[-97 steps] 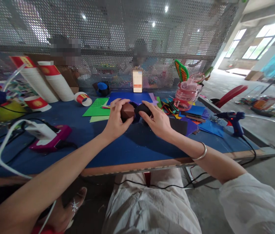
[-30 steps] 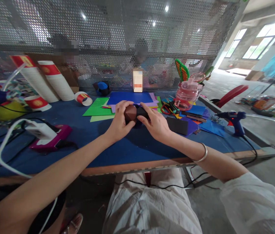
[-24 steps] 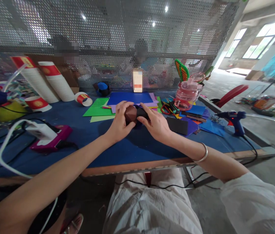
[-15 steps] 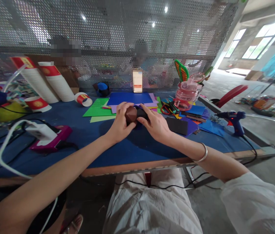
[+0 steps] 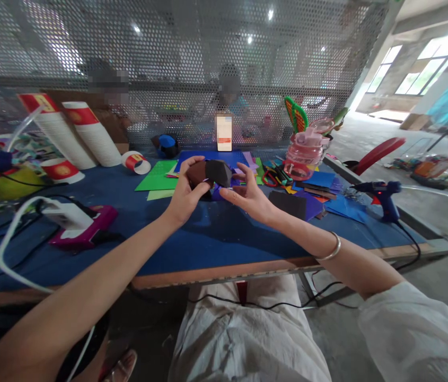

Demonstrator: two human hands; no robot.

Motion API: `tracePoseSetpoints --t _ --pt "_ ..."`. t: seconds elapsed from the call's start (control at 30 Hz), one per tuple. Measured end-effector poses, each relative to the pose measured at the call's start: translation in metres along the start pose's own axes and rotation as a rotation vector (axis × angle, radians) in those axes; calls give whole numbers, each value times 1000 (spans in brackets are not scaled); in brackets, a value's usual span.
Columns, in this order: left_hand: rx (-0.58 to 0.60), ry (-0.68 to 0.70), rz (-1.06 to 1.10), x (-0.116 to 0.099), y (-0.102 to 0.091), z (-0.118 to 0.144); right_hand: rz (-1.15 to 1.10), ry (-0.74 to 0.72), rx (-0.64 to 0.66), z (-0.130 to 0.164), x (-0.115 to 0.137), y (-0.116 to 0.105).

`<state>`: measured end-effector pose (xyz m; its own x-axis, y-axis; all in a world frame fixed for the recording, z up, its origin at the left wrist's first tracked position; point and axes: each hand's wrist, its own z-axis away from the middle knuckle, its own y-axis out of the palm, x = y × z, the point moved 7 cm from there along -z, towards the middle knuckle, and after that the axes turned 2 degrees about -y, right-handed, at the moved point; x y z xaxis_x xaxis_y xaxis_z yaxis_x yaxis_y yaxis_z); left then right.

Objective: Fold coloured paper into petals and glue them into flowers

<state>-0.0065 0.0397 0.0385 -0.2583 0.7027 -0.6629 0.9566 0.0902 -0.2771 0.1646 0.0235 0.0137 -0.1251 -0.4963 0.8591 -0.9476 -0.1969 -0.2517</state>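
Observation:
My left hand (image 5: 184, 197) is closed around one end of a faceted brown-and-black object (image 5: 218, 171), which looks made of folded paper or foam sheet. It is held just above the table, brown part in the palm and black part facing right. Below it a purple-blue part shows, though I cannot make out whether it belongs to the object. My right hand (image 5: 253, 197) is beside the black end, fingers spread and curved, with no clear grip on it. Behind the hands lies a stack of coloured sheets (image 5: 187, 160). A black sheet (image 5: 287, 203) lies to the right.
A lit phone (image 5: 224, 132) stands against the perforated metal panel. Paper cup stacks (image 5: 100, 140) and a magenta power strip (image 5: 88, 228) are at left. To the right are a pink jug (image 5: 303, 156), scissors and tools, a corded glue gun (image 5: 385, 199) and loose sheets (image 5: 347, 208).
The object has turned and shifted left, showing more of its black part. My right hand has loosened from it and opened, while my left hand keeps its hold.

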Motion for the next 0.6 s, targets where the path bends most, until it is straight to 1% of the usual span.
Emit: tracePoseSetpoints --t 0.07,0.1,0.17,0.33,0.4,0.47,0.53,0.6 --pt "28 -9 52 0 4 2 -128 76 15 1 -6 8" --pt "46 -11 66 -1 6 4 -157 88 8 2 -6 10" --pt "94 -29 100 -2 10 6 -158 59 4 3 -3 12" --pt "273 -130 226 -2 19 10 21 -44 -57 3 4 2" --pt "270 -148 186 -2 17 10 128 -86 -69 3 7 -3" --pt "213 -112 86 -6 12 9 222 -131 -69 3 11 -5" --pt "179 -25 -32 -15 10 9 287 -170 -53 4 14 -3" --pt "228 70 -126 -26 15 10 333 -198 -41 5 15 -1"
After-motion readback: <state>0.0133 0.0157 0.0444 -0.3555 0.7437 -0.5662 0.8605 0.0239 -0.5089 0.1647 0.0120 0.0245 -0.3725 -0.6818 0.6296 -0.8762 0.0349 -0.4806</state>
